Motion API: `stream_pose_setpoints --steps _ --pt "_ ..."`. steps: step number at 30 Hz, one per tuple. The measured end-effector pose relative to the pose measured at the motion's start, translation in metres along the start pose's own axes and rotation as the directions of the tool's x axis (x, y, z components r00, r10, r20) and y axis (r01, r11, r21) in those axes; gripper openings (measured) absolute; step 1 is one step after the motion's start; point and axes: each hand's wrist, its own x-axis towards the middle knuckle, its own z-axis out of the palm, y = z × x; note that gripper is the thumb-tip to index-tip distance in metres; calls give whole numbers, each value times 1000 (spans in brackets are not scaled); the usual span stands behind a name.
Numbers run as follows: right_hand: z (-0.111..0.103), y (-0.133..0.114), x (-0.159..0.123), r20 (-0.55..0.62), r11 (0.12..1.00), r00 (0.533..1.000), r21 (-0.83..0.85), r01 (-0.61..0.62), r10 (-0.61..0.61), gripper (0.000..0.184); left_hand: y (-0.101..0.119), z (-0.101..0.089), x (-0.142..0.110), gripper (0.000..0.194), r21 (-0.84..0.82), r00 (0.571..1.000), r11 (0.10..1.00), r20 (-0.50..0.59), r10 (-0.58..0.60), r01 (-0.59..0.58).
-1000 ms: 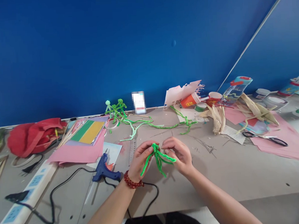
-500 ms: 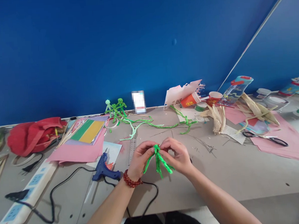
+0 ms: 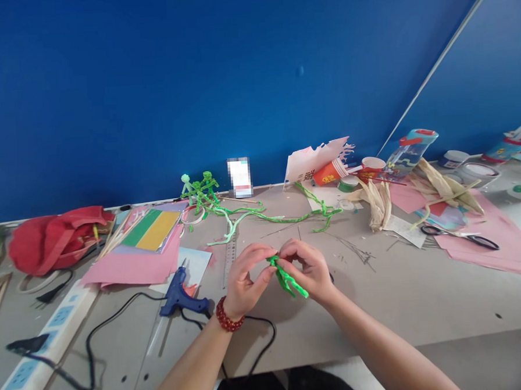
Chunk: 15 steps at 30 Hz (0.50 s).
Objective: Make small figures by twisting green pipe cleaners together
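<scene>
Between my two hands is a small green pipe-cleaner figure [image 3: 290, 281], its twisted strands hanging down toward the lower right. My left hand [image 3: 250, 280] pinches its upper end between thumb and fingertips; a red bead bracelet [image 3: 228, 316] circles that wrist. From the other side my right hand [image 3: 306, 269] grips the same figure, thumb and index finger closed near its top. Part of the figure is hidden behind the fingers. Several finished-looking green pipe-cleaner figures [image 3: 202, 187] stand by the wall, and loose green pipe cleaners [image 3: 283, 218] lie beyond my hands.
A blue glue gun [image 3: 181, 295] with its black cord lies left, near a white power strip [image 3: 50, 340]. Pink paper [image 3: 129, 269], a ruler [image 3: 229, 258] and a red bag [image 3: 55, 240] are around it. Right are scissors [image 3: 461, 237], dried husks [image 3: 377, 206] and paper cups [image 3: 329, 173].
The figure has turned, so its strands now point more to the lower right instead of spreading downward. My left fingers have shifted and lifted slightly around its top.
</scene>
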Motion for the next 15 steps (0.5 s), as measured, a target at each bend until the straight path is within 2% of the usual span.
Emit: stream_pose_setpoints --steps 3,7,12,15 --pt "1 3 -2 -1 992 995 87 -97 97 13 1 0 1 40 105 998 993 36 46 -49" --pt "3 10 -5 21 945 975 245 -218 220 15 1 -1 2 40 211 998 977 61 23 -35" --pt "6 11 -6 62 857 934 379 -348 352 20 1 -1 0 40 233 998 972 56 -26 12" --pt "7 8 -5 70 827 918 413 -383 390 25 2 0 0 40 237 999 971 40 -22 12"
